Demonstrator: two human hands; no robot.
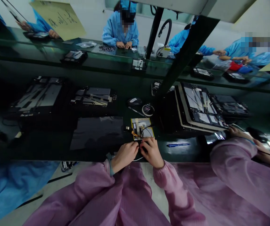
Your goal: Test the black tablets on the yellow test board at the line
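Observation:
My left hand (pixel 124 154) and my right hand (pixel 151 152) meet at the near edge of the dark green bench (pixel 54 147), fingers curled and pinched together over a small dark part that I cannot make out. Just beyond the fingertips lies a small yellow-and-silver circuit assembly (pixel 141 128) with black wires and an orange flex strip. A dark flat panel (pixel 97 131) lies left of it. Both my sleeves are pink.
A blue pen (pixel 178 145) lies right of my hands. A stack of opened tablet backs (pixel 201 110) stands at the right, more opened devices (pixel 92 97) at the left. A tape roll (pixel 147 110) sits behind. A co-worker's pink sleeve (pixel 238 169) is at my right; blue-coated people work opposite.

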